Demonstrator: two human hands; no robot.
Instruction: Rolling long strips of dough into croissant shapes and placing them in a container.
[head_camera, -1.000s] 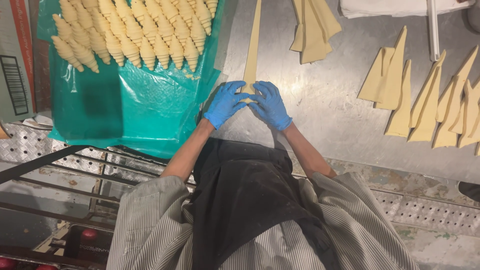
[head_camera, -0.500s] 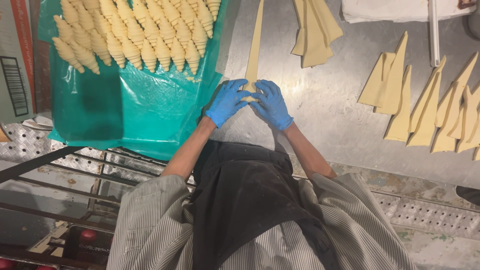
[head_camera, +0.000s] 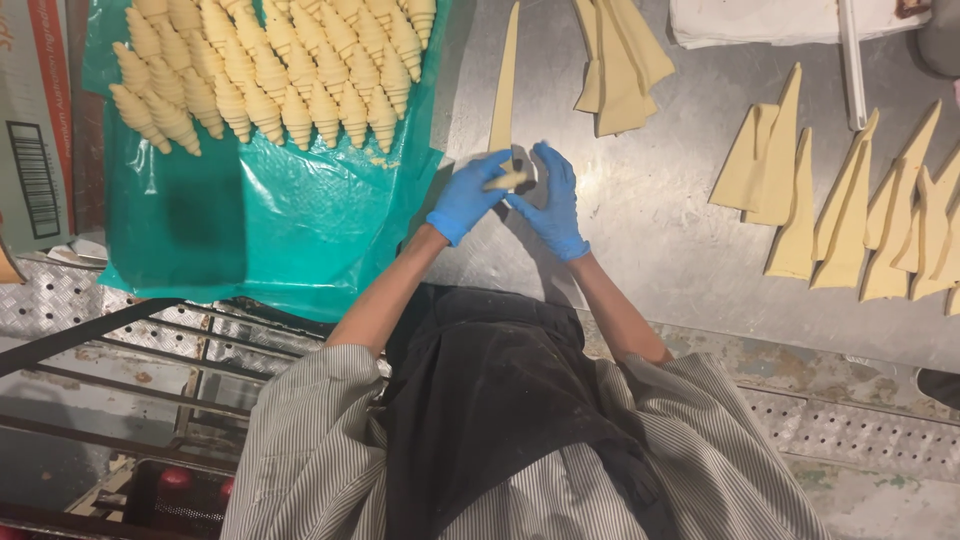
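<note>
At the far left, a cardboard box stood on edge beside the green plastic sheet, where the rows of rolled croissants you had already shaped lay side by side, filling only its upper part.

Just right of the sheet, your left hand, in a blue glove, was curled around the wide end of the long dough triangle, and your right hand closed on the same end from the other side. Both had their fingers bent over the small roll of dough between them, with the narrow tip stretching away from you across the metal counter. I judged this piece only just begun: a turn or so rolled, most of its length flat.

Farther right lay a loose pile of folded dough pieces, then a spread of cut triangles overlapping one another, all unrolled. A white cloth and a pale rod sat at the top right. A good batch was done and plenty remained.
</note>
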